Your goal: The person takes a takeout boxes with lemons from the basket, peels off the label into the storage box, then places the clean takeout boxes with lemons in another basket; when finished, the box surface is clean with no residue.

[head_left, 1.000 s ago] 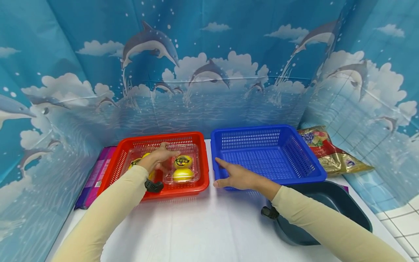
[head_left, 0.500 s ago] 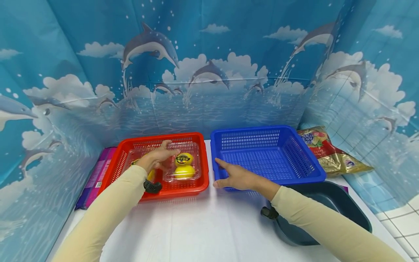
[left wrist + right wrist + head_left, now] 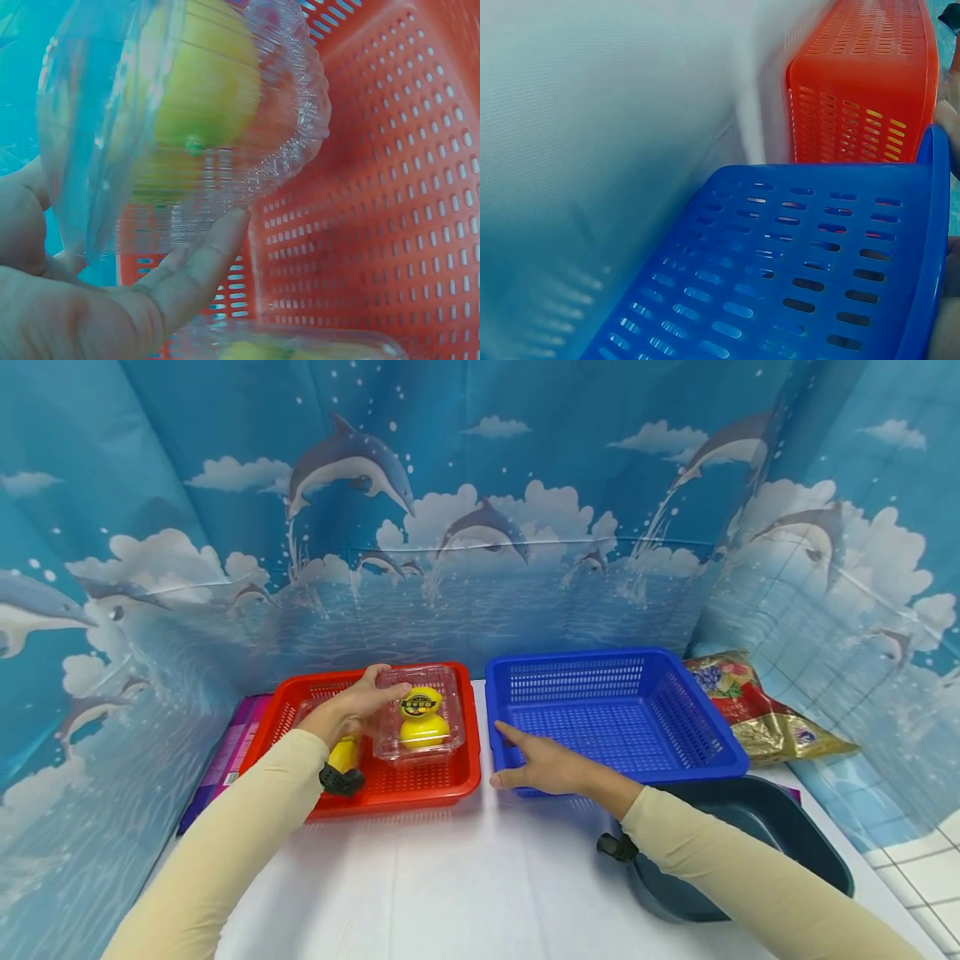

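Note:
My left hand (image 3: 352, 700) grips a clear plastic clamshell box (image 3: 431, 675) of yellow fruit (image 3: 423, 732) by its left side. One fruit bears a black label. In the left wrist view the fingers (image 3: 199, 274) lie along the box's side, and the box is up off the floor of the red basket (image 3: 427, 797). A second clear box with yellow fruit (image 3: 345, 753) lies in that basket, partly hidden under my left wrist. With thumb and forefinger spread, my right hand (image 3: 551, 766) rests at the left rim of the blue basket (image 3: 615, 722), which holds nothing.
A dark green tub (image 3: 750, 814) stands at the front right, below my right forearm. Behind it lies a gold and red snack bag (image 3: 757, 710). A purple packet (image 3: 228, 747) sits left of the red basket. A dolphin-print curtain (image 3: 480, 593) surrounds the white table (image 3: 457, 885).
My left hand has raised the clear fruit box from the red basket's floor, and the box has shifted slightly up in view. The right hand stays where it was.

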The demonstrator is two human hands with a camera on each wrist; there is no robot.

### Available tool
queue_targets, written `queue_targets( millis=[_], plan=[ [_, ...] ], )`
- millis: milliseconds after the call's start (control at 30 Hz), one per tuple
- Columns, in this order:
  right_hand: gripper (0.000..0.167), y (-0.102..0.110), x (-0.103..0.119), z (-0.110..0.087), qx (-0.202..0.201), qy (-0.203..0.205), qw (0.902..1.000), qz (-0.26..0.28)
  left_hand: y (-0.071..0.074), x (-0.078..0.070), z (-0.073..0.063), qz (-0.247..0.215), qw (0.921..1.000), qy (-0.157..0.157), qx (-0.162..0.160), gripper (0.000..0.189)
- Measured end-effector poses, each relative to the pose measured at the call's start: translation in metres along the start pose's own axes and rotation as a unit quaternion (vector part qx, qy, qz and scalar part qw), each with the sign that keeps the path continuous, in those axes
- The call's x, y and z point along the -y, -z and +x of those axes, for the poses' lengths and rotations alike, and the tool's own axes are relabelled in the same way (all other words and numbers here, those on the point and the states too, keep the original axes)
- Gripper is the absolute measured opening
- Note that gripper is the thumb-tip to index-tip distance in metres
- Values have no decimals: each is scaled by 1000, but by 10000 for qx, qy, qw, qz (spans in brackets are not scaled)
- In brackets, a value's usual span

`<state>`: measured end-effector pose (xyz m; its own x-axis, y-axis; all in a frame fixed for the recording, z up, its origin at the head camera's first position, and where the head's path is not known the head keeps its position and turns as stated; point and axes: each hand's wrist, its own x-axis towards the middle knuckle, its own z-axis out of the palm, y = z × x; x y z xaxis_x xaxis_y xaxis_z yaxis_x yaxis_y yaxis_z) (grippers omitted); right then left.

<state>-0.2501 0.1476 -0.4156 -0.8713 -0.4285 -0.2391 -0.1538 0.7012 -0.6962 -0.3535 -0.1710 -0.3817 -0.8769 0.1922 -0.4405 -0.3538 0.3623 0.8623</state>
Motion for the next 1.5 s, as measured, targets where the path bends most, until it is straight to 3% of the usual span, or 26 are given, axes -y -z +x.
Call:
queue_targets(
  millis=[400,867,1167,1500],
  plan=[
    [108,1,0,1,6,98,9999,51,8,-21,-33,-360,9975,-446,-411,89],
    [107,3,5,-1,9,22,10000,86,-3,-18,-56,-131,9972,-404,-611,91],
    [104,5,6,-2,28,115,9999,12,-9,-17,-69,-276,9971,-416,-572,92],
    [105,5,4,-3,52,64,9999,120,-19,-15,-82,-311,9966,-204,-740,102]
  ],
)
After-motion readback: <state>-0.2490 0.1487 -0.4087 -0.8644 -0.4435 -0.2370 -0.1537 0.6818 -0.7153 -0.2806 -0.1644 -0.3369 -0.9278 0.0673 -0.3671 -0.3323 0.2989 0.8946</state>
